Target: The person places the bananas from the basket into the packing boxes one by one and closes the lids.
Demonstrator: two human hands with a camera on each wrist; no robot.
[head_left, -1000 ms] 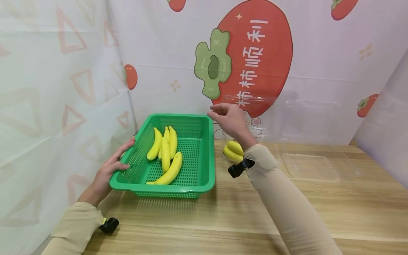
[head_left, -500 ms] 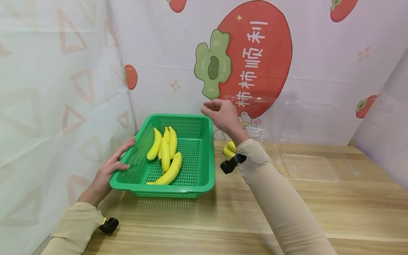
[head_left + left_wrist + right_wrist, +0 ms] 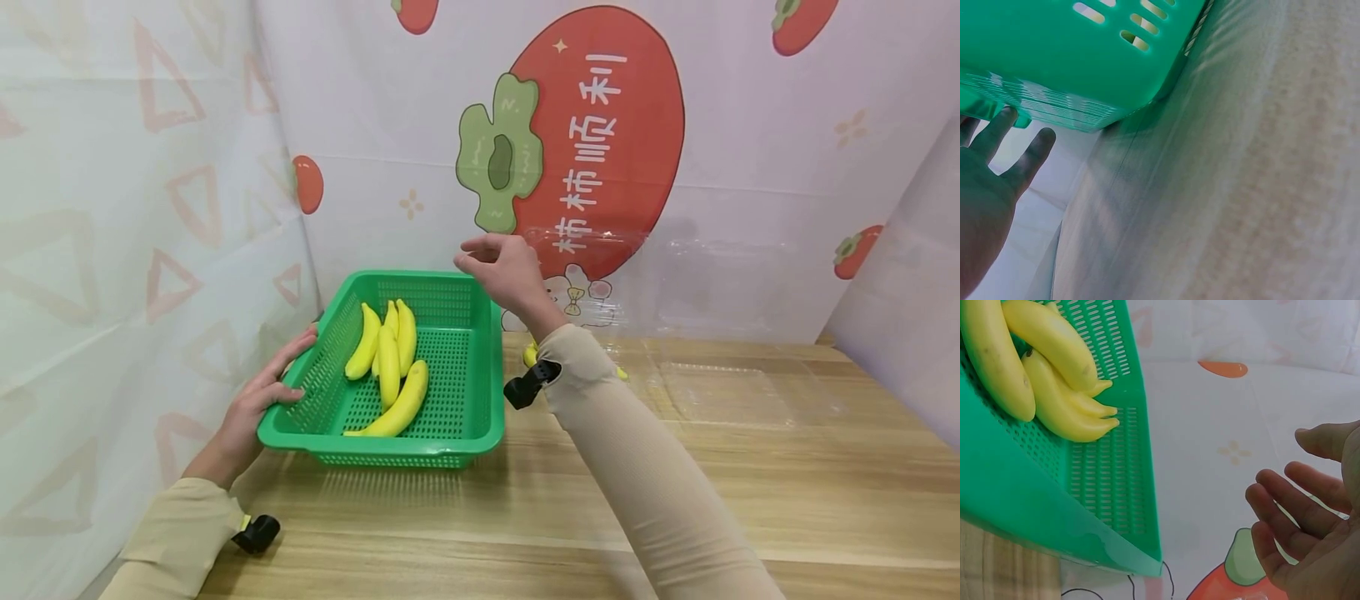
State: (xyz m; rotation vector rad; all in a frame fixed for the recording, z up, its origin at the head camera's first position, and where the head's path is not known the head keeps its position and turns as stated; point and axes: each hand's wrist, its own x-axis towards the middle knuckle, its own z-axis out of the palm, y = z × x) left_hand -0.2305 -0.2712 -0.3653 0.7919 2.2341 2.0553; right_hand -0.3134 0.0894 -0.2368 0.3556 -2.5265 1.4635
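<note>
We pinch the green basket (image 3: 390,445) by its left edge with our left hand (image 3: 257,402), bananas (image 3: 388,365) inside, while our right hand (image 3: 513,272), fingers loosely parted, hovers near the basket's far-right corner.

Lettering (image 3: 590,152) "柿柿顺利", on persimmon print (image 3: 645,125)

The bananas (image 3: 389,367) are yellow, the basket (image 3: 382,444) green (the tabletop (image 3: 420,533) wood-grained)

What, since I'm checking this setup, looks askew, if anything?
The persimmon printed on the backdrop lies sideways: its leaves sit left in the head view, not on top. I see no spill around the basket.
</note>
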